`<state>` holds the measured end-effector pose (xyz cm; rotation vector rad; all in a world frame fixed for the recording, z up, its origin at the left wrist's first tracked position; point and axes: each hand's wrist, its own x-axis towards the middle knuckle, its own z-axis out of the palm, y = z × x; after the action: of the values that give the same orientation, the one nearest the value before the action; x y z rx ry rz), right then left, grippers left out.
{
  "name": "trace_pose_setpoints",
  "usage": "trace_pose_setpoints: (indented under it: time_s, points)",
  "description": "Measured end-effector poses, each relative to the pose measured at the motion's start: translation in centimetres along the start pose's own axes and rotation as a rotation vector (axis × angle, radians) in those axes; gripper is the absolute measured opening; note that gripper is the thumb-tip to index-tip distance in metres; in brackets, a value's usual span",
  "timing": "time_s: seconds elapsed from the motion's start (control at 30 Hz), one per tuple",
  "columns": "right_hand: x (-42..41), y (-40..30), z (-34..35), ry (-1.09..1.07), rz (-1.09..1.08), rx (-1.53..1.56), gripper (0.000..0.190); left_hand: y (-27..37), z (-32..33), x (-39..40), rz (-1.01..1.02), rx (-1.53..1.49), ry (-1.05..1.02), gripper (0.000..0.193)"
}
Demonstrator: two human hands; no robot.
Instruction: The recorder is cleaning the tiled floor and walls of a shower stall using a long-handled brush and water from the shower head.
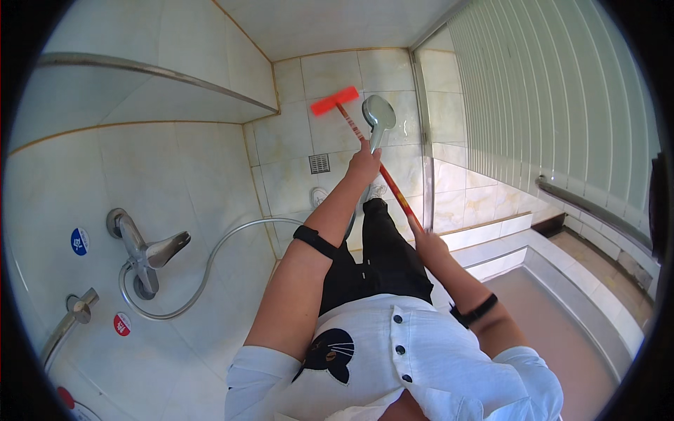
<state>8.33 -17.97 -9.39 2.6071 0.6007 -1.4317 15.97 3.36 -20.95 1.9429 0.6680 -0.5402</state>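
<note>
My left hand (364,164) is closed around the upper handle of a long-handled floor-cleaning tool (394,185) and also grips the handle of a hand shower (380,111). The tool's bright red crosswise head (335,101) is over the floor tiles ahead; whether it is a brush or a squeegee, and whether it touches the floor, I cannot tell. Lower down, near my hip, my right hand (432,247) holds the same red handle. The shower head points away from me, its pale back showing. Water spots glisten on the tiles beside it.
A metal hose (209,263) loops from the wall-mounted mixer tap (145,252) on the left. A floor drain (319,163) lies ahead of my shoes. On the right stand a ribbed glass panel (532,94) with a metal bar handle (590,210) and a raised tiled ledge (489,234).
</note>
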Motion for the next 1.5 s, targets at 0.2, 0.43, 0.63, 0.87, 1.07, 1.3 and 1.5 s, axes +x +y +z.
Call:
trace_pose_setpoints:
  time_s: [0.2,0.43,0.63,0.87,1.07,1.3,1.5]
  points:
    - [-1.8,-1.5,0.9,0.002,-0.061,-0.054,0.067,0.3,-1.0,-0.7,0.050,0.012,0.019,0.031]
    - [8.4,-7.8,-3.0,0.129,-0.076,0.060,0.075,1.0,-3.7,-2.3,0.014,-0.029,-0.076,0.035]
    - [2.3,-6.8,-1.1,-0.072,-0.032,0.007,0.065,-1.4,-4.8,-1.8,-0.039,-0.140,-0.036,0.035]
    - [2.8,-8.4,-2.4,-0.057,-0.052,-0.004,0.066,-2.1,-5.3,-2.0,-0.007,-0.113,0.034,0.031]
    - [13.5,-14.1,-1.8,0.204,-0.153,0.158,0.054,-2.4,-6.4,-2.9,0.097,-0.098,0.123,0.032]
    - [11.3,-15.4,-2.6,0.143,-0.118,0.154,0.058,-5.0,-9.2,-2.0,-0.003,-0.148,0.223,0.033]
    - [0.8,-11.1,-0.9,-0.110,-0.051,-0.001,0.066,-7.8,-6.2,-1.2,0.035,-0.233,0.174,0.032]
